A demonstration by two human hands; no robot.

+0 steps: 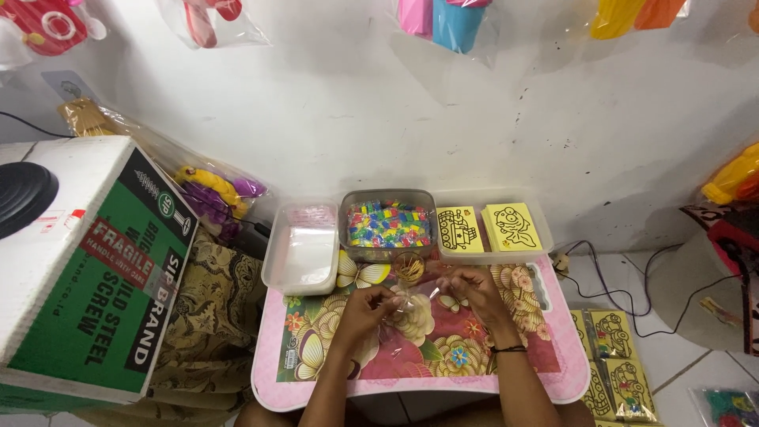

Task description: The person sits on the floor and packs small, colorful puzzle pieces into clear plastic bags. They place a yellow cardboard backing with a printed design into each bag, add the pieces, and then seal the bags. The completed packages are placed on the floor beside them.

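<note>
Over a small pink table with a flower print, both my hands hold a small clear plastic bag. My left hand pinches its left side and my right hand grips its right side. Just beyond the bag lies a bundle of yellow rubber bands. At the table's back edge stand three clear tubs: one with clear bags, one with colourful small pieces, one with yellow picture cards.
A large white and green cardboard box stands at the left, over patterned cloth. More yellow cards in packets lie on the tiled floor at the right, near black cables. Bagged toys hang on the white wall.
</note>
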